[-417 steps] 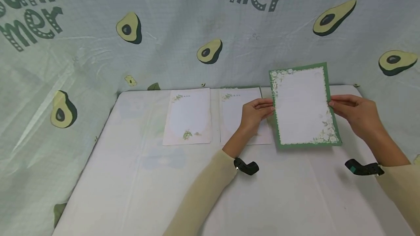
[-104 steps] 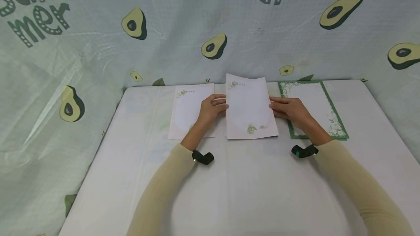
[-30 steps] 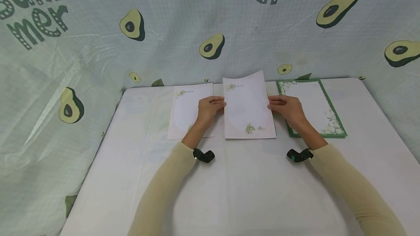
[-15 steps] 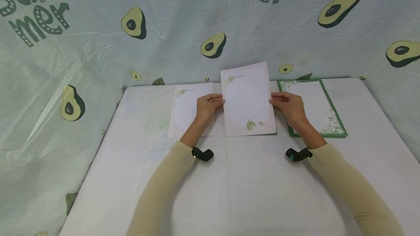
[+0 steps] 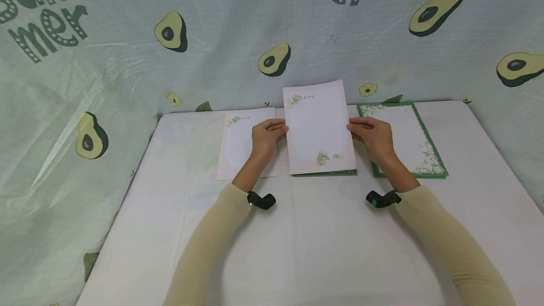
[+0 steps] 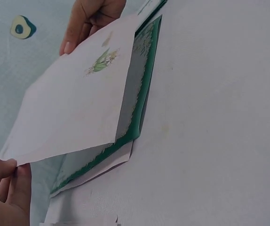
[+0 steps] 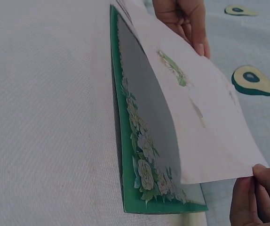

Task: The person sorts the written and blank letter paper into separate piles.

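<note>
A pale pink sheet of decorated paper, with small leaf prints at its top left and bottom, is held up off the pile at the middle of the table. My left hand pinches its left edge between thumb and fingers. At the opposite edge, my right hand pinches the same sheet. Directly below lies a green-bordered sheet with white flowers, mostly covered in the head view. In the left wrist view, a pale sheet pokes out under the green border.
To the left lies another pale pink sheet, partly behind the left hand. Green-bordered paper rests on the right, overlapped by the right hand. The white-covered table meets an avocado-print curtain at the back.
Between my hands the pink sheet has risen and shifted slightly left. Its lower edge has lifted, and a green border now shows beneath. Long before, both hands held a green-bordered sheet at the right.
</note>
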{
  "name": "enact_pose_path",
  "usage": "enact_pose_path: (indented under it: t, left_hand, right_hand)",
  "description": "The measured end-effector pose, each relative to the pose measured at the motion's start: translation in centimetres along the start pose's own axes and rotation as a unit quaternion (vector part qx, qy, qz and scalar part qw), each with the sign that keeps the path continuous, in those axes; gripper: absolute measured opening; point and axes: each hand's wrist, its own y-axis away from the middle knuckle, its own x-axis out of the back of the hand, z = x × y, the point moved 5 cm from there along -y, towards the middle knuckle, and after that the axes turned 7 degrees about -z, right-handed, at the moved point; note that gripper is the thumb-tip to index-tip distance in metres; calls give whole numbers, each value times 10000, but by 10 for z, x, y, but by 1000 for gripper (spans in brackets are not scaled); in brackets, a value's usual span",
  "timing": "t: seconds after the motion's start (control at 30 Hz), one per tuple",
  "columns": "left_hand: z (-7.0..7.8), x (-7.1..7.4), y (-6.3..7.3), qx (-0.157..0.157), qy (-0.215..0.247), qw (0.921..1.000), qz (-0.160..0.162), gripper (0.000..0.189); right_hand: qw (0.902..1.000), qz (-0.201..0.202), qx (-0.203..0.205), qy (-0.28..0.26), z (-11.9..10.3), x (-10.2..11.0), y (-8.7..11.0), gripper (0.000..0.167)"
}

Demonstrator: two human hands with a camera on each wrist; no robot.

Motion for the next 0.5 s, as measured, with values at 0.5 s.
enact_pose_path:
  t: [0.5]
  left_hand:
    - [3,10,1,-43,-32,10000,54,26]
  right_hand:
    - [9998,-113,-13,-177,0,-12,-1,36]
